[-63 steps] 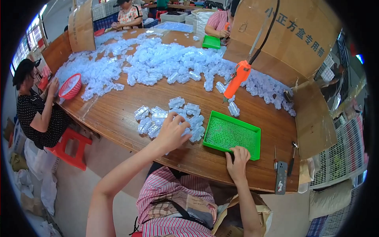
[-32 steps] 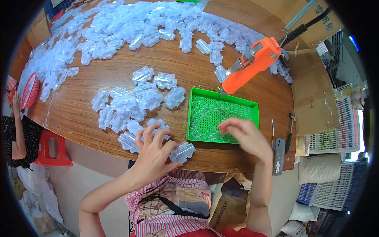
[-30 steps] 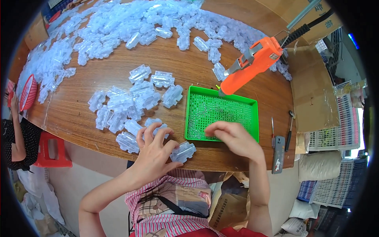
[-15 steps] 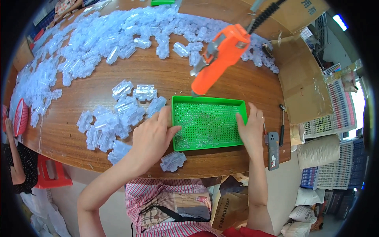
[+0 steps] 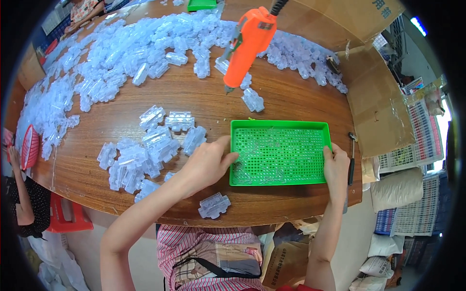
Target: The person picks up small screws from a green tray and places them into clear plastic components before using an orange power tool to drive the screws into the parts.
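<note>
Green tray [image 5: 281, 124] is sitting between our two hands, right of centre in the frame, and both hands are touching it. Our left hand [image 5: 206, 160] is gripping its left end, the thumb reaching over the rim and the fingers pressing outside the wall. Our right hand [image 5: 336, 167] is clasping the opposite end, its thumb lying at the right rim; each grasp is narrowing to the tray's edge. We cannot tell whether the tray is resting fully on the wooden table [image 5: 187, 94] or hovering slightly above it. Small shiny metal pieces [image 5: 279, 174] are lying scattered over its perforated floor. Left of our left hand, at centre left, a cluster of clear plastic parts [image 5: 133, 160] is lying on the wood, while a single clear part [image 5: 214, 206] is sitting below that hand, at lower middle. An orange power screwdriver [image 5: 246, 48] is hanging nose-down at upper middle, apart from our hands, and a large heap of clear parts [image 5: 160, 36] is covering the upper left.
</note>
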The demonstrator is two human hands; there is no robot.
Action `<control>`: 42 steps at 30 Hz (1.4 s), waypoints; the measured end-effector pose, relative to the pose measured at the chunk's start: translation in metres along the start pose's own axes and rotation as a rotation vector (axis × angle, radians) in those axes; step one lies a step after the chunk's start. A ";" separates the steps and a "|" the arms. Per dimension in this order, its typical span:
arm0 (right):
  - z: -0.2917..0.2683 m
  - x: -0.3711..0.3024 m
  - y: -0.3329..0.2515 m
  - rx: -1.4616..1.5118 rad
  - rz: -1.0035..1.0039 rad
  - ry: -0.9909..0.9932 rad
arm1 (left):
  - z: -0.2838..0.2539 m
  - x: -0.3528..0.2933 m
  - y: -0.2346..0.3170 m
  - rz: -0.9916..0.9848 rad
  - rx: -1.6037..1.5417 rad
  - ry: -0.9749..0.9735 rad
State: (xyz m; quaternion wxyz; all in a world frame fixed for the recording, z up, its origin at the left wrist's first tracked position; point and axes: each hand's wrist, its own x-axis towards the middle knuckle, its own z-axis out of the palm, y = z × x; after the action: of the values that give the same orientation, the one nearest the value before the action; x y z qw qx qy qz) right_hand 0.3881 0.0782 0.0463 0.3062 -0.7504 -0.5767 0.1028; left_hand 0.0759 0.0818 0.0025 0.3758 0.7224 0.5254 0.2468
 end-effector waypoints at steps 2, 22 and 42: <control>0.004 0.011 0.001 -0.084 0.045 -0.098 | -0.010 -0.006 0.001 0.007 0.097 0.058; 0.064 0.028 0.034 -0.136 -0.207 -0.177 | -0.069 -0.114 -0.028 0.283 0.638 0.014; 0.072 -0.133 -0.050 0.307 -0.552 -0.369 | -0.023 -0.119 -0.005 -0.484 -1.010 -0.192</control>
State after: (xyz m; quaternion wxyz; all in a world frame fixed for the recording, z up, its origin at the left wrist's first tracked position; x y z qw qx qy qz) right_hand 0.2696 -0.0132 -0.0075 0.3222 -0.4805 -0.7810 0.2353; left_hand 0.0169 -0.0233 0.0173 0.7667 0.3312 0.4560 0.3075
